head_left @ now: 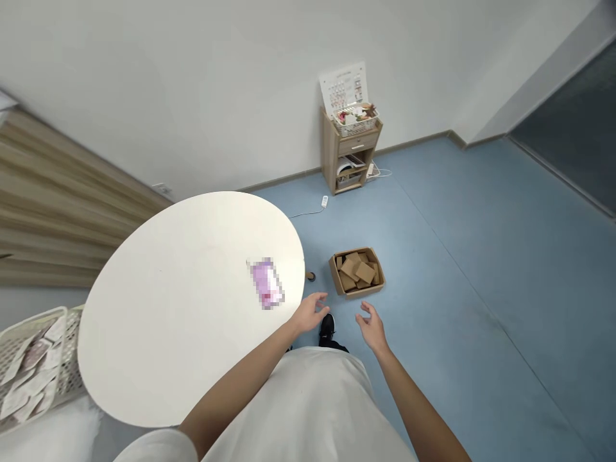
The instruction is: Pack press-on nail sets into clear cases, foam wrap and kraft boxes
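My left hand (310,312) hangs in the air by the right edge of the round white table (192,308), fingers apart and holding nothing. To its right, my right hand (371,326) is also free, its fingers spread and slightly curled. Beyond both hands, on the blue floor, a brown cardboard box (364,294) stands with its top uncovered. Several small brown cardboard boxes (356,266) lie piled inside it. Neither hand touches the box. A pinkish-purple item (267,283), blurred by pixels, lies on the table near my left hand.
A small wooden cabinet (330,151) against the wall carries a white basket (357,127) of mixed items. A white power strip (324,202) with a cable lies on the floor. White baskets (62,346) with packets stand at left, below a brown curtain (52,212).
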`<state>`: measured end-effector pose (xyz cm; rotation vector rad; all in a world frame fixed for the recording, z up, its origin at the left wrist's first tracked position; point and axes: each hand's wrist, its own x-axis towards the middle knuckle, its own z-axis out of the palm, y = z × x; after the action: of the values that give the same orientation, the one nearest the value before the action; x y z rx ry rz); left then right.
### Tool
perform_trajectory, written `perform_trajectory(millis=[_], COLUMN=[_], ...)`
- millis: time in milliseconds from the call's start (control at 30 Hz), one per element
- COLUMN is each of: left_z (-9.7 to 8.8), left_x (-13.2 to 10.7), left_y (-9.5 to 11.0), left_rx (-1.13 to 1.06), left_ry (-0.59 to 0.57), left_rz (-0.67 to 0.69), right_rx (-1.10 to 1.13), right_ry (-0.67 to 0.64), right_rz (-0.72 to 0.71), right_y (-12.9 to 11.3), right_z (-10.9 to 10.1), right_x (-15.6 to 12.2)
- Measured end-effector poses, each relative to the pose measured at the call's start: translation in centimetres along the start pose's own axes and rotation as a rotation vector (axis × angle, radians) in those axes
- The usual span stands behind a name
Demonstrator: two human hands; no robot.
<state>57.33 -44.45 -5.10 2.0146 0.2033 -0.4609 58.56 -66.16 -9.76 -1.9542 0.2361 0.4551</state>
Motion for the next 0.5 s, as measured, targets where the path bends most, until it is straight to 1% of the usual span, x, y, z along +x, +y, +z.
perform_trajectory(millis=[33, 100, 167, 267, 367, 433, 500], left_z=[-0.4, -1.4, -2.6, -5.0, -7.4, -8.8, -9.8], left_x=[-1.1, -3.3, -5.7, -9.8, -15.0, -18.9, -23.1], left_y=[-0.5, -1.6, -2.7, -4.5, -7.1, -9.4, -12.1], left_rx=[-0.023, -0.052, -0.071, -0.096, -0.124, -0.157, -0.201], left_ry=[0.009, 0.073, 0.159, 0.286, 0.429, 0.536, 0.639], left_rz=[-0.001, -0.012, -0.030, -0.060, -0.094, -0.129, -0.174], right_rx=[0.006, 0.011, -0.004, -0.056, -0.100, -0.127, -0.157], right_ry=[-0.030, -0.099, -0.185, -0.315, -0.446, -0.536, -0.619], right_rz=[-0.016, -0.058, -0.117, -0.229, -0.313, -0.336, -0.349], right_y=[-0.4, -1.4, -2.8, -5.2, -7.8, -9.2, -10.3], right_z=[0.9, 2.9, 5.1, 8.8, 13.4, 16.9, 20.7], right_x=[-0.3, -0.8, -1.2, -2.0, -3.6, -5.4, -7.7])
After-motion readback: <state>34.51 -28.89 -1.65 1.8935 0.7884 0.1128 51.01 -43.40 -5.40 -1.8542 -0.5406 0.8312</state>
